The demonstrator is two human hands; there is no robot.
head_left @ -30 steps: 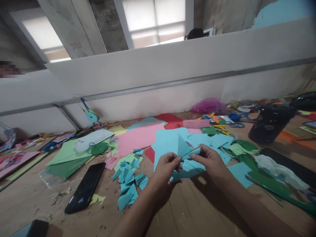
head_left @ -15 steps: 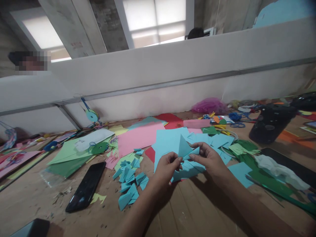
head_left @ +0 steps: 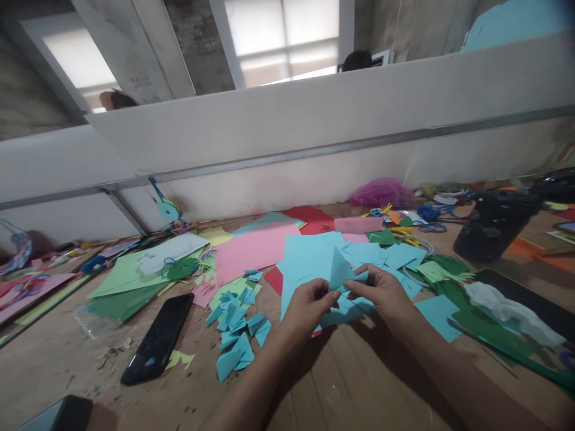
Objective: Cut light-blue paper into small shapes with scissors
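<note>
A small blue piece of folded paper (head_left: 339, 268) is held up between both hands, with one pointed flap standing upward. My left hand (head_left: 309, 302) pinches its lower left edge between thumb and fingers. On the other side, my right hand (head_left: 381, 290) grips the right end, its thumb near the middle of the fold. Below the hands lie larger blue paper sheets (head_left: 303, 254). A loose heap of small folded blue paper pieces (head_left: 233, 317) rests left of my left forearm.
A black phone (head_left: 158, 338) lies left of the heap. Pink paper (head_left: 251, 251) and green sheets (head_left: 121, 275) spread behind. To the right stand a dark cup (head_left: 494, 224) and a crumpled white tissue (head_left: 512, 314). A white partition (head_left: 287, 131) bounds the table's back.
My right hand's fingers have shifted inward along the blue paper, and its right end is folded closer. Behind the partition at left, a person's head has moved to the right.
</note>
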